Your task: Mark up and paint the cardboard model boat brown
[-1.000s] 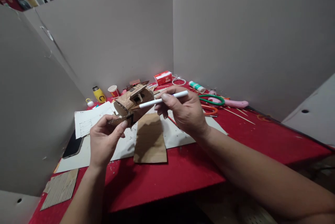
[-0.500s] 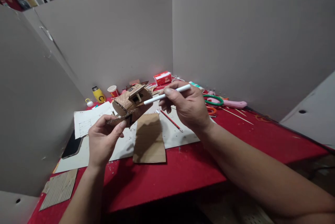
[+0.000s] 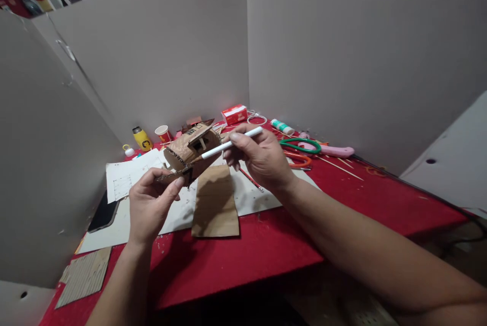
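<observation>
Left hand (image 3: pixel 150 204), lower left of centre, pinches the near flat edge of a small brown corrugated-cardboard model house (image 3: pixel 192 151) between thumb and fingers, holding it up above the table. Right hand (image 3: pixel 261 158), centre frame, is closed around a slim white pen-shaped tool (image 3: pixel 228 145); its darker tip points left and meets the model's side by a small opening, though actual contact is hard to confirm.

Below the model, a flat brown cardboard piece (image 3: pixel 215 203) lies on white paper sheets (image 3: pixel 125 178) covering the red table (image 3: pixel 266 250). A thin red pencil (image 3: pixel 251 180) lies just under the right hand. Right of it: green-handled scissors (image 3: pixel 300 144), orange-handled scissors (image 3: pixel 299 159), pink cutter (image 3: pixel 331 151). Far centre: red-and-white box (image 3: pixel 234 113), paper cup (image 3: pixel 163 133), yellow bottle (image 3: pixel 142 138). Lower left: black phone (image 3: pixel 102 212), ribbed cardboard scrap (image 3: pixel 83 278).
</observation>
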Tool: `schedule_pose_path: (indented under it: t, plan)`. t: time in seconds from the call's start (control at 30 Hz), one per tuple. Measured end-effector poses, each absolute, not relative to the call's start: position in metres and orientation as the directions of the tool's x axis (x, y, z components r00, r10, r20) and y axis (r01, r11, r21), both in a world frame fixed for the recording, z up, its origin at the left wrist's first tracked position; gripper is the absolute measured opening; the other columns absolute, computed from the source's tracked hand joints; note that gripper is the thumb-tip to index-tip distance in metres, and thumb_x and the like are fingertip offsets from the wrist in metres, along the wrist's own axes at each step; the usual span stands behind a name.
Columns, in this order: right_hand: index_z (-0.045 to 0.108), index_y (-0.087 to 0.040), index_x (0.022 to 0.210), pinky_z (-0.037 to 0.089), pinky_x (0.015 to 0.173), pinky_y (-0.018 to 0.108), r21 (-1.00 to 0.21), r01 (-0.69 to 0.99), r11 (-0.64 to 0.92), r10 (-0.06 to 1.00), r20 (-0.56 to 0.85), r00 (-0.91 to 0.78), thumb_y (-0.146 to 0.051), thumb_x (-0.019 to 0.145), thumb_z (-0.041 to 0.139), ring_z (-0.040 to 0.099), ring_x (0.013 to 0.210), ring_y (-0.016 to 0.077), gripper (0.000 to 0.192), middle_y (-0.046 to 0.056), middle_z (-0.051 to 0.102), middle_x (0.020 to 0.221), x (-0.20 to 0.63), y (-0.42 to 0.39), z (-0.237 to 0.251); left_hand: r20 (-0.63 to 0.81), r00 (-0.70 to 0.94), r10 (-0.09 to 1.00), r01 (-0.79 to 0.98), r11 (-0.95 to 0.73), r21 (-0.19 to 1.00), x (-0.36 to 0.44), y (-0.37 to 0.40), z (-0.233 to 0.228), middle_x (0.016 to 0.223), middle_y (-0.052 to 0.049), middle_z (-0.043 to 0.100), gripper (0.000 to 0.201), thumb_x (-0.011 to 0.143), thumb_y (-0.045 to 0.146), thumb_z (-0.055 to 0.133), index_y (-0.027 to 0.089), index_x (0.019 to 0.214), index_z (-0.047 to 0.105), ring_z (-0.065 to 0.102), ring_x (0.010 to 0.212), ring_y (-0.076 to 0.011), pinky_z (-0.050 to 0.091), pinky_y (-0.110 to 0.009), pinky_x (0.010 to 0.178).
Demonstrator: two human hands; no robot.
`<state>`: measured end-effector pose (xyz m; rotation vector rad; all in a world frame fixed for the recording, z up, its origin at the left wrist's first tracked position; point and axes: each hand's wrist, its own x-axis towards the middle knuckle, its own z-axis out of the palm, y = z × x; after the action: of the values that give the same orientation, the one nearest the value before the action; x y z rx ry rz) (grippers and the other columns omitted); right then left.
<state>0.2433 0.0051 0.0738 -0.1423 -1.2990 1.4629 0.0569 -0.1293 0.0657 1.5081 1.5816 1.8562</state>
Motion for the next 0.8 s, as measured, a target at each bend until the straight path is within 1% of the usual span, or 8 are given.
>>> schedule_pose_path:
  t: [0.07,0.17,0.33,0.47,0.6,0.7,0.8]
  plan:
    - [0.062,-0.019,0.076,0.043,0.036,0.017,-0.757,-0.621,0.204,0.754,0.526,-0.394,-0.044,0.076,0.076,0.06,0.043,0.0085,0.028,-0.004,0.068,0.056,0.243,0.006,0.073,0.523,-0.417,0.743,0.401,-0.366,0.84,0.058,-0.13,0.066,0.059,0.003,0.066,0.023,0.072,0.028,0.084,0.019,0.085,0.066,0.058,0.05,-0.0097,0.05,-0.022,0.052]
    - [0.062,-0.019,0.076,0.043,0.036,0.017,-0.745,-0.639,0.194,0.768,0.52,-0.373,-0.043,0.074,0.077,0.059,0.042,0.0082,0.028,-0.004,0.068,0.056,0.242,0.008,0.073,0.528,-0.413,0.742,0.404,-0.37,0.837,0.058,-0.131,0.066,0.059,0.004,0.066,0.022,0.072,0.028,0.083,0.019,0.084,0.067,0.058,0.05,-0.0096,0.05,-0.022,0.052]
    - [0.062,-0.019,0.078,0.042,0.035,0.016,-0.759,-0.633,0.15,0.757,0.5,-0.42,-0.043,0.077,0.074,0.06,0.043,0.0085,0.027,-0.004,0.067,0.057,0.24,0.01,0.071,0.53,-0.413,0.74,0.397,-0.378,0.837,0.058,-0.131,0.067,0.062,0.003,0.067,0.022,0.072,0.027,0.083,0.019,0.083,0.067,0.059,0.051,-0.0095,0.05,-0.022,0.052]
    - [0.059,-0.019,0.076,0.042,0.036,0.017,-0.734,-0.634,0.243,0.784,0.533,-0.317,-0.041,0.077,0.075,0.058,0.041,0.0077,0.026,-0.004,0.066,0.056,0.246,0.015,0.076,0.524,-0.422,0.74,0.354,-0.398,0.847,0.055,-0.13,0.067,0.062,0.003,0.067,0.023,0.072,0.027,0.084,0.019,0.083,0.066,0.059,0.05,-0.0104,0.05,-0.023,0.051]
    - [0.06,-0.02,0.073,0.04,0.035,0.018,-0.71,-0.621,0.331,0.803,0.558,-0.211,-0.039,0.078,0.072,0.055,0.039,0.0072,0.023,-0.005,0.063,0.053,0.253,0.018,0.083,0.513,-0.402,0.759,0.288,-0.426,0.857,0.052,-0.13,0.068,0.058,0.004,0.065,0.019,0.075,0.025,0.081,0.019,0.083,0.065,0.06,0.052,-0.0117,0.05,-0.024,0.052]
    - [0.062,-0.021,0.072,0.039,0.034,0.018,-0.694,-0.635,0.338,0.796,0.571,-0.201,-0.039,0.079,0.072,0.055,0.039,0.0073,0.022,-0.005,0.063,0.053,0.253,0.015,0.083,0.495,-0.388,0.778,0.238,-0.434,0.869,0.051,-0.13,0.069,0.062,0.002,0.067,0.018,0.077,0.025,0.08,0.019,0.081,0.063,0.061,0.053,-0.0118,0.048,-0.023,0.052]
    - [0.062,-0.021,0.075,0.042,0.036,0.018,-0.713,-0.627,0.315,0.775,0.574,-0.263,-0.042,0.08,0.072,0.058,0.042,0.0083,0.024,-0.004,0.066,0.056,0.25,0.011,0.079,0.472,-0.404,0.784,0.214,-0.42,0.882,0.051,-0.129,0.069,0.065,0.002,0.069,0.022,0.074,0.026,0.082,0.019,0.082,0.062,0.06,0.051,-0.0111,0.047,-0.022,0.049]
